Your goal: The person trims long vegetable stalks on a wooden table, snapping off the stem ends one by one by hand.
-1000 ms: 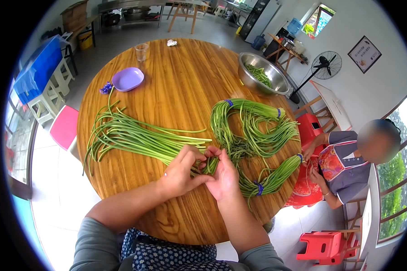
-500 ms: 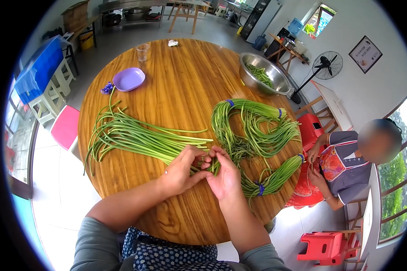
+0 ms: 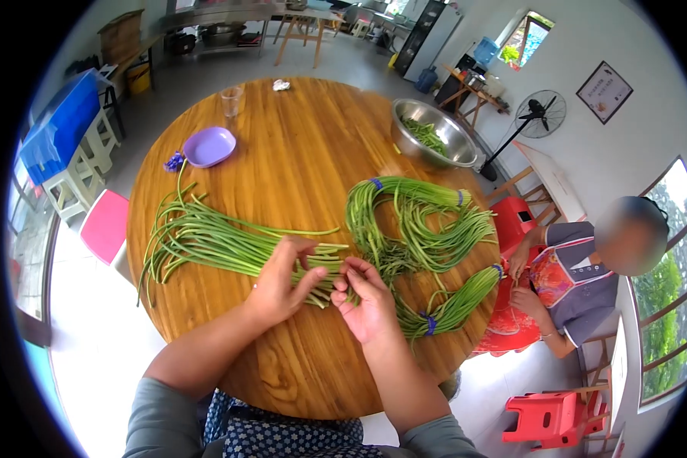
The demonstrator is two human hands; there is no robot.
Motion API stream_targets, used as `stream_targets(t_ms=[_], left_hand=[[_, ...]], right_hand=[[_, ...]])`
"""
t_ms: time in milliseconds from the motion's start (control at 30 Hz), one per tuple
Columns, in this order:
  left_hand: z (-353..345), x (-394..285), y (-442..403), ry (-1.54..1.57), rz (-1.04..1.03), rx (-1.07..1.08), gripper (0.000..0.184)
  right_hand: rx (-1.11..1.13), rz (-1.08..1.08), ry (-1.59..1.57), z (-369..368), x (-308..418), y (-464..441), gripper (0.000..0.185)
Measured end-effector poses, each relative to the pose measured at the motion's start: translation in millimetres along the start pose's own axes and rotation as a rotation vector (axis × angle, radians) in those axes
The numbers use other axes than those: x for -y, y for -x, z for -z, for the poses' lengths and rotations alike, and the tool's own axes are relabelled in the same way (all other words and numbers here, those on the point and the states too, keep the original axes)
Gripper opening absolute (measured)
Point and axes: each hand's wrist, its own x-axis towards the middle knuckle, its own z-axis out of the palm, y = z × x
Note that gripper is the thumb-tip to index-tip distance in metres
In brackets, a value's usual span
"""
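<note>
Loose garlic scapes (image 3: 229, 248) lie spread on the left half of the round wooden table, their cut ends toward my hands. My left hand (image 3: 284, 284) is over those cut ends, thumb and fingers apart. Just to its right, my right hand (image 3: 368, 301) is curled closed with short green scape pieces (image 3: 351, 296) between its fingers, partly hidden. Beyond my right hand lies a curved bundle of scapes (image 3: 424, 183) tied with blue bands. A smaller banded bundle (image 3: 466, 301) rests nearer the table's right edge.
A purple dish (image 3: 210, 147) and blue bands (image 3: 174, 162) sit at the far left, near a clear cup (image 3: 230, 101) and crumpled white paper (image 3: 281, 85). A steel bowl (image 3: 454, 145) holds green pieces. At the right sits another person (image 3: 572, 275), both hands together. A pink chair (image 3: 105, 225) stands left.
My left hand has moved slightly left, away from my right hand, and its fingers have spread. My right hand stays closed. The whole view has shifted a little.
</note>
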Motion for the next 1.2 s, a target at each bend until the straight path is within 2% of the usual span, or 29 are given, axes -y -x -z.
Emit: stream_targets(t_ms=[67, 200, 333, 400, 467, 533, 600, 667, 700, 767, 800, 867, 900, 933, 1000, 1200], left_hand=[[-0.4, 2.3, 1.3, -0.001, 0.124, -0.068, 0.037], [-0.7, 4.4, 0.9, 0.014, 0.129, -0.119, 0.034], [2.9, 1.2, 1.6, 0.028, 0.139, -0.121, 0.033], [3.8, 0.7, 2.9, 0.014, 0.152, -0.128, 0.033], [3.3, 2.4, 2.1, 0.028, 0.125, -0.112, 0.033], [6.1, -2.4, -2.8, 0.028, 0.063, -0.118, 0.032], [4.9, -1.8, -1.1, 0.018, 0.094, -0.094, 0.032], [4.1, -1.6, -0.5, 0.016, 0.074, -0.086, 0.032], [5.1, -0.8, -0.5, 0.011, 0.102, -0.086, 0.032], [9.0, -1.7, -0.2, -0.001, 0.146, -0.098, 0.03], [10.1, 0.4, -2.3, 0.007, 0.16, -0.121, 0.03], [12.7, 5.6, -2.6, -0.122, 0.015, -0.036, 0.028], [12.9, 2.3, -0.9, -0.137, 0.088, -0.01, 0.025], [12.1, 4.7, 1.8, -0.143, 0.144, 0.007, 0.025], [10.2, 18.3, 3.1, -0.281, 0.058, 0.044, 0.023], [9.1, 22.0, 5.7, -0.471, 0.057, 0.105, 0.015]], right_hand=[[0.013, -0.016, -0.003, 3.4, -0.3, -0.7, 0.018], [0.026, 0.018, 0.024, -2.5, 8.1, 5.1, 0.016], [-0.01, -0.001, -0.113, -3.8, 31.4, 3.6, 0.013], [-0.149, -0.018, -0.178, -10.5, 53.5, -4.7, 0.023], [-0.175, 0.043, -0.207, -5.4, 83.4, -31.0, 0.026], [-0.123, 0.167, -0.287, 0.0, 131.0, -84.8, 0.037], [-0.157, 0.355, -0.17, -57.8, 194.7, -122.0, 0.051], [-0.428, 0.459, -0.083, -70.4, 234.7, -159.2, 0.06], [-0.424, 0.459, -0.088, -68.4, 236.2, -163.7, 0.06], [-0.567, 0.371, 0.167, -64.4, 227.9, -174.3, 0.062], [-0.563, 0.361, 0.193, -56.4, 214.7, -173.0, 0.062], [-0.194, 0.356, 0.355, -25.8, 176.8, -164.2, 0.048], [-0.205, 0.304, 0.367, -16.1, 159.1, -154.6, 0.048], [-0.133, 0.326, 0.437, -12.3, 140.6, -131.0, 0.039], [-0.055, 0.379, 0.522, -25.1, 109.9, -81.3, 0.026], [0.022, 0.481, 0.842, -36.1, 64.9, 2.5, 0.022]])
